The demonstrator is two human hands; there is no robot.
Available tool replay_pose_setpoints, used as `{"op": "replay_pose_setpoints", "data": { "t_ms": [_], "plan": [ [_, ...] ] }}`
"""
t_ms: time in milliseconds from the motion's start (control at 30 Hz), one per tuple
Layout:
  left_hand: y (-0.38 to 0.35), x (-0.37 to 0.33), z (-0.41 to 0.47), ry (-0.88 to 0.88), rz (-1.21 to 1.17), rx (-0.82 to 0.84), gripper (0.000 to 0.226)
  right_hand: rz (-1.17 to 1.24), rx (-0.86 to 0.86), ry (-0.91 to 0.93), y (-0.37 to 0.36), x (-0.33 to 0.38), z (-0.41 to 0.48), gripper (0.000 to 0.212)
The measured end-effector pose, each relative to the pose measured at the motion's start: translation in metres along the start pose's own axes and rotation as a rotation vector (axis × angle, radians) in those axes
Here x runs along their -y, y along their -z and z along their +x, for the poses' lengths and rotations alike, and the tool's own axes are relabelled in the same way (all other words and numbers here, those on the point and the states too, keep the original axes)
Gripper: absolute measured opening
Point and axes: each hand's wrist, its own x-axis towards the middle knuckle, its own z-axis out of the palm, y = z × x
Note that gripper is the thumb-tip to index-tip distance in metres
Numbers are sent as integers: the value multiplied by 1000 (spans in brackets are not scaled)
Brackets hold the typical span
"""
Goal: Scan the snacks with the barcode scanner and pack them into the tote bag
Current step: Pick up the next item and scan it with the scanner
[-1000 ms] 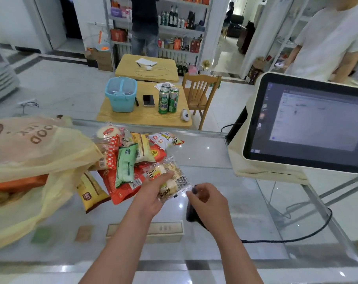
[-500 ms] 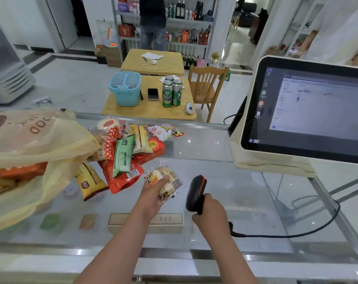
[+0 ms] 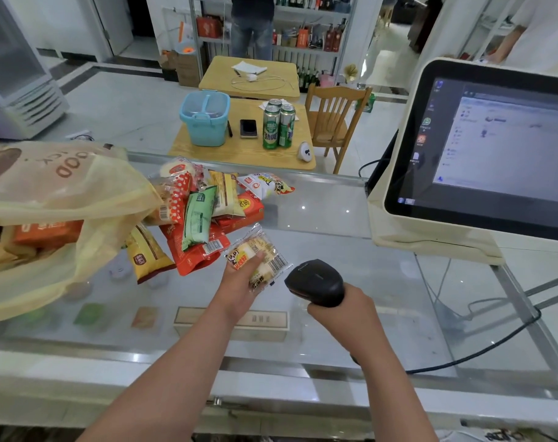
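Glass shop counter (image 3: 335, 218), shelves and tables far behind. Near the middle, a small snack packet (image 3: 269, 258) pinched in the left hand (image 3: 242, 287), barcode turned right toward the scanner (image 3: 316, 280), gripped in the right hand (image 3: 341, 311). Probably light, crinkly, slippery and crushable inside: best held by the edges. Far left, a tote bag (image 3: 63, 186) lettered "OOD", beside the snack pile (image 3: 204, 212).

Bare hands (image 3: 239, 290), forearms (image 3: 182, 355); perhaps short-sleeved.
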Motion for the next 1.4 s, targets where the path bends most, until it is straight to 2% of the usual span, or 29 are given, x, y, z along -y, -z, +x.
{"op": "replay_pose_setpoints", "data": {
  "t_ms": [167, 633, 933, 1233, 1400],
  "plan": [
    [0, 4, -1, -47, 30, -4, 57, 22, 9, 10, -2, -1, -4, 15],
    [-2, 7, -1, -71, 61, -23, 50, 53, 16, 33, -1, 1, -8, 14],
    [3, 9, 3, -62, 97, -9, 72, 61, 20, 19, -2, -1, -7, 8],
    [8, 12, 8, -59, 133, -2, 78, 41, 16, 42, 0, -2, -8, 8],
    [7, 12, 8, -62, 134, -19, 74, 32, 19, 47, 1, -2, -8, 7]
  ]
}}
